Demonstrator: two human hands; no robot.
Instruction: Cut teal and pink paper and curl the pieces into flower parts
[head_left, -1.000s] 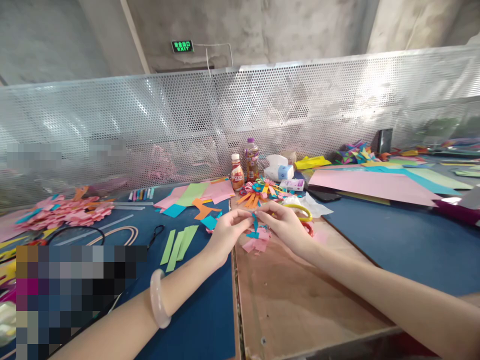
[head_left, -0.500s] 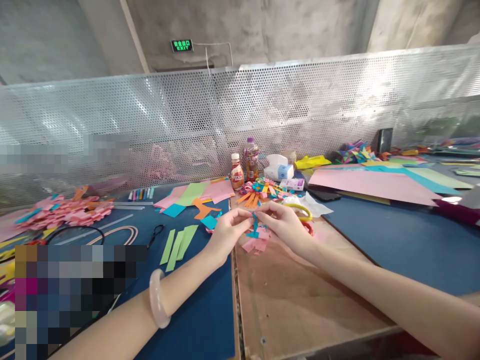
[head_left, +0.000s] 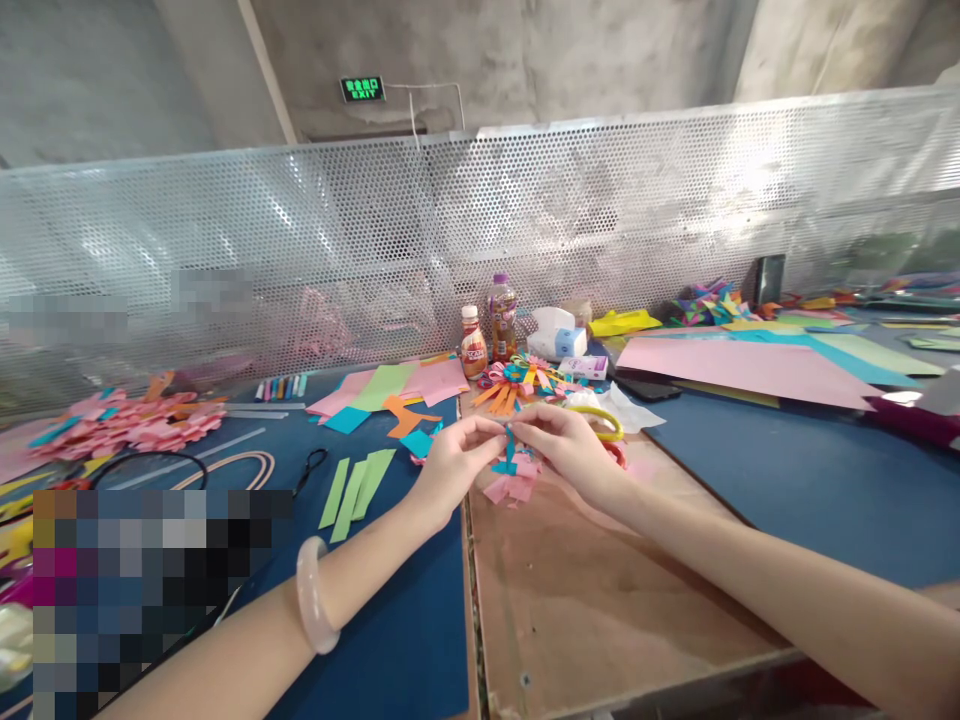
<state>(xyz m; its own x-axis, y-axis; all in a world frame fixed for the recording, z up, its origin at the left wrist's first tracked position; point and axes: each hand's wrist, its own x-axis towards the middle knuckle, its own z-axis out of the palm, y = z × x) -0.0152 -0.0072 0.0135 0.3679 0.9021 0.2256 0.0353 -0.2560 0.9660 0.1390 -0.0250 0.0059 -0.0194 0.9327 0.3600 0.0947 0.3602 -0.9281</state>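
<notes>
Between the fingertips of both hands is a small blue paper piece [head_left: 509, 455], held upright over the wooden board. My left hand [head_left: 459, 462] pinches it from the left; a pale bangle [head_left: 315, 597] circles that wrist. From the right, my right hand [head_left: 568, 450] pinches the same piece, its fingers closed. Pink paper scraps [head_left: 512, 485] lie just below the fingertips. Yellow-handled scissors [head_left: 609, 422] show partly behind my right hand, with something red beside them. Past my hands sits a pile of colourful paper strips [head_left: 517, 378]. The fingertips hide part of the blue piece.
Green paper strips [head_left: 351, 497] and pink sheets [head_left: 439, 380] lie left on the blue mat [head_left: 397, 620]. Two bottles [head_left: 502, 318] and a tissue pack [head_left: 556, 338] stand before the perforated metal screen [head_left: 600, 230]. A large pink sheet [head_left: 735, 368] lies right. Pink paper shapes [head_left: 150, 420] are heaped far left.
Almost nothing differs. Both hands keep the same pinch on the blue paper piece, and the view has shifted very slightly.
</notes>
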